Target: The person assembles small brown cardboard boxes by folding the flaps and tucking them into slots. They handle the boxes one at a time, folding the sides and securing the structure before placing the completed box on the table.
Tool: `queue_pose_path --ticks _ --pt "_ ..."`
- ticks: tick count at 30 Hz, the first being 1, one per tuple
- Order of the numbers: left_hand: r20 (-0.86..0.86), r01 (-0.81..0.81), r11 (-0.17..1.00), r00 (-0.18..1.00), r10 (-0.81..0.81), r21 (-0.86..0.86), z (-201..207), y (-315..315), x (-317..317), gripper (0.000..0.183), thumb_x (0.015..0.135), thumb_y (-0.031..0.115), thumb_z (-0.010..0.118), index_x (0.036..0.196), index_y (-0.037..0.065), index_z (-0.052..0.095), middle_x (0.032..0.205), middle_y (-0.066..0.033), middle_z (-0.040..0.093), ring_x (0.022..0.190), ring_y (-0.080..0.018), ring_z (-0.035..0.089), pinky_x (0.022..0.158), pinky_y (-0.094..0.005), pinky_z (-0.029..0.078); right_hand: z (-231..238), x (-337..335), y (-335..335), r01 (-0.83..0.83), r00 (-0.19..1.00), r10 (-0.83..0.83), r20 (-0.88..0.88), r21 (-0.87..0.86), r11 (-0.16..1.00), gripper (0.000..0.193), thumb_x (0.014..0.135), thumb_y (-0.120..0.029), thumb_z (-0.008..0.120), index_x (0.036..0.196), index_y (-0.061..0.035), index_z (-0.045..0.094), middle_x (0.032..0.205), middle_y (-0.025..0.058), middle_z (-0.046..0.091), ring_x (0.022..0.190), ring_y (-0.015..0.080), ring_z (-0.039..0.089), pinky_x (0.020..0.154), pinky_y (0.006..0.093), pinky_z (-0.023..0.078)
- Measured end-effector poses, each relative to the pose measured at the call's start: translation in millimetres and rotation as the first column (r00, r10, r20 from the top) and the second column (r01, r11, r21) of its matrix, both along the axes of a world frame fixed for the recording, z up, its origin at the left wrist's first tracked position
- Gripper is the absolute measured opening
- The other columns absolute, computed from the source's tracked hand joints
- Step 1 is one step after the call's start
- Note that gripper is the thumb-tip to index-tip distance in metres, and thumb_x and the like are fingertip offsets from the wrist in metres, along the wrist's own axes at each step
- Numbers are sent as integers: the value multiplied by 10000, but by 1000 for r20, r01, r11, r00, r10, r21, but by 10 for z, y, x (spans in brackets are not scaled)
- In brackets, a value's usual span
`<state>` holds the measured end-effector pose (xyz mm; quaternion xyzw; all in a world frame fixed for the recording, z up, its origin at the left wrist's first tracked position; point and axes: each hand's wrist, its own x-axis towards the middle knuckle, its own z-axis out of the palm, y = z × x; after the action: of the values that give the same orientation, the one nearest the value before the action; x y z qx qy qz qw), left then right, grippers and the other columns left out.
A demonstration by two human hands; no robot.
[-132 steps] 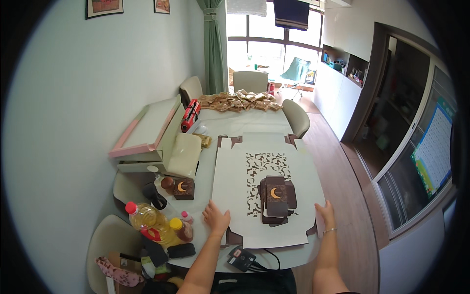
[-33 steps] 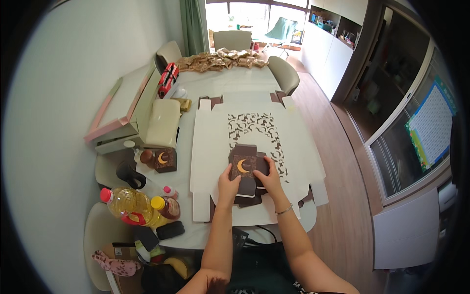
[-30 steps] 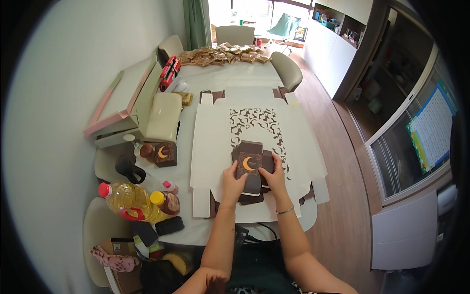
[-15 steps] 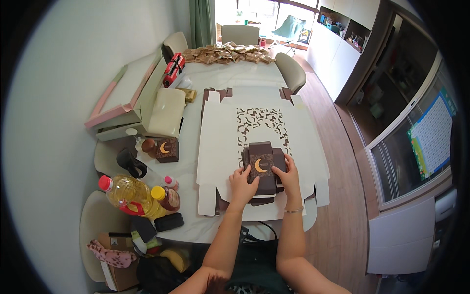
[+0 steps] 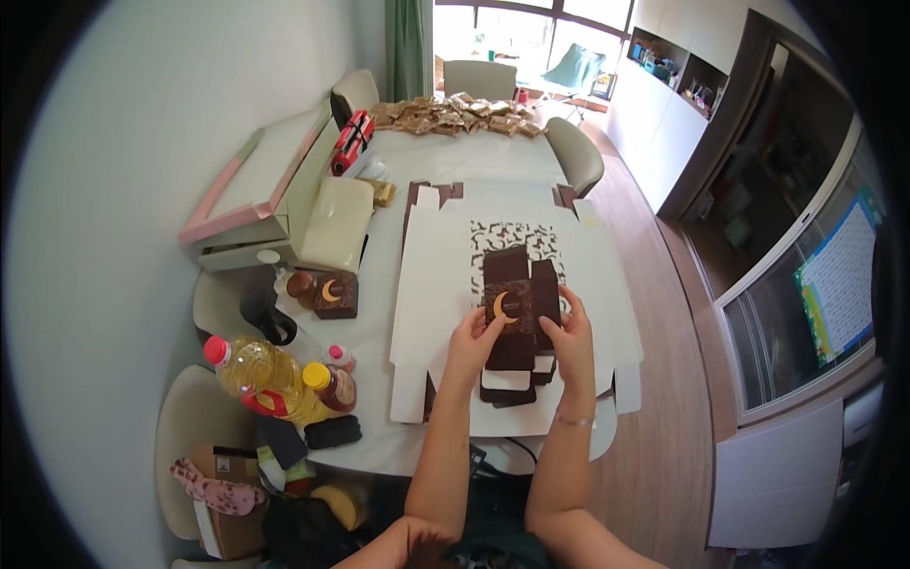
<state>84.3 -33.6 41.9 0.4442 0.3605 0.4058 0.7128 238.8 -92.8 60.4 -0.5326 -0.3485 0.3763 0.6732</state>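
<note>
Across the middle of the room stands one white table (image 5: pixel 431 159), with three chairs round its far end: one far left (image 5: pixel 355 93), one far (image 5: pixel 481 81), one at the right (image 5: pixel 575 155). One large white cardboard sheet (image 5: pixel 431 294) with a dark cut-out pattern lies on its near half. At the left is one pink-and-green box (image 5: pixel 254 180); at the far end, one heap of wrapped packets (image 5: pixel 431 119), too many to count. Left of these lies one red case (image 5: pixel 351 144); near left stands one oil bottle (image 5: pixel 256 379).

Above the sheet's near part, two hands hold one flattened brown carton (image 5: pixel 509 353) bearing a single crescent, over a pile of more cartons (image 5: pixel 508 394) I cannot count. The left hand (image 5: pixel 471 343) is clamped on its left edge, thumb in front; the right hand (image 5: pixel 574 343) pinches its right side panel.

Left of the sheet are one small crescent box (image 5: pixel 336 299), one yellow-capped bottle (image 5: pixel 334 389) and one pink-capped bottle (image 5: pixel 339 358). One bracelet (image 5: pixel 575 420) circles the right wrist.
</note>
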Motion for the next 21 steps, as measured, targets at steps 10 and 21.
queue_pose_path --ticks 10,21 --pt "221 -139 988 968 121 64 -17 -94 -73 1137 761 149 783 1530 103 -53 1420 -132 335 1271 -246 392 996 -391 430 187 -740 -107 -196 841 109 530 111 974 391 852 15 572 1242 1 590 1065 178 683 871 217 673 779 304 528" --pt "750 135 960 654 98 -244 -41 -66 -302 627 925 506 531 1289 -4 501 1252 -211 583 1158 -346 572 979 -477 481 136 -444 -160 -347 845 273 460 83 934 639 761 -139 790 1334 -45 523 1337 134 552 1195 245 557 1017 377 433"
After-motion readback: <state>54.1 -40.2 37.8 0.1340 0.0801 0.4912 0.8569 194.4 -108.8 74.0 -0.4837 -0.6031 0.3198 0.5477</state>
